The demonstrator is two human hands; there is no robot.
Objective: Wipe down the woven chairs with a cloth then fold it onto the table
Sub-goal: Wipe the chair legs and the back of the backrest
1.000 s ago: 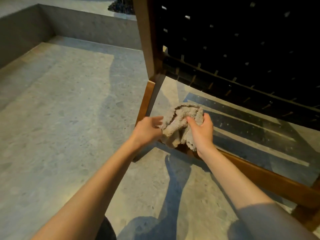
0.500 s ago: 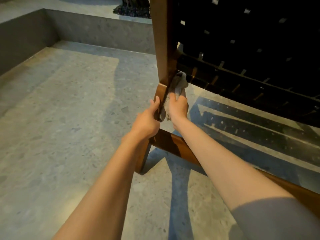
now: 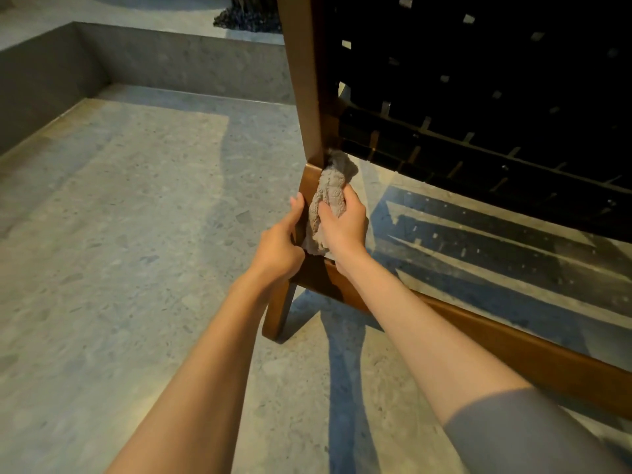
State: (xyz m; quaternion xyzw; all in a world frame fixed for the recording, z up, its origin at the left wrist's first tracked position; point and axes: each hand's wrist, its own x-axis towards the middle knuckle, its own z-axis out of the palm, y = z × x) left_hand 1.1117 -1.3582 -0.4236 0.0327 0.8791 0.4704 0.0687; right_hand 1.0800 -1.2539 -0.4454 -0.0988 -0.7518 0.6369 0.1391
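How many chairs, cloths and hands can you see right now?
chair: 1
cloth: 1
hands: 2 (left hand, right hand)
Total: 4

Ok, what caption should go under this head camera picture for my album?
Right hand presses a bunched cloth against the woven chair's wooden frame while the left hand grips the frame beside it.

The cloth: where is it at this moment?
In the head view, near the centre, the cloth is bunched in the right hand, against the chair's wooden frame just below the black woven back.
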